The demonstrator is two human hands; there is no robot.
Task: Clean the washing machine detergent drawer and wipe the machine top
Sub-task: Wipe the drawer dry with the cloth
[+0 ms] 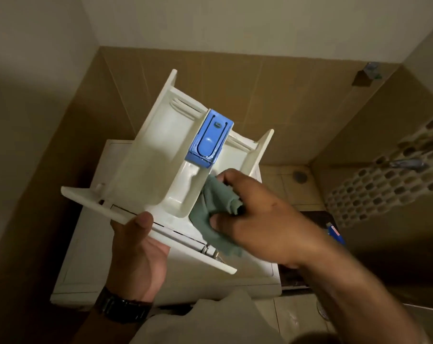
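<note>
A white detergent drawer (pixel 145 157) with a blue softener insert (pixel 208 139) is held in the air above the white washing machine top (pixel 86 274). My left hand (pixel 136 256) grips the drawer's front panel from below, thumb over the panel's edge. My right hand (pixel 255 214) holds a bunched green cloth (pixel 215 207) and presses it into the drawer's right compartment, just below the blue insert. Part of the cloth hangs down over the front panel.
Brown tiled walls close in the corner behind the machine. A perforated white basket (pixel 384 182) stands at the right. A blue bottle (pixel 335 232) lies on a dark surface to the right of the machine. A floor drain (pixel 300 176) shows behind.
</note>
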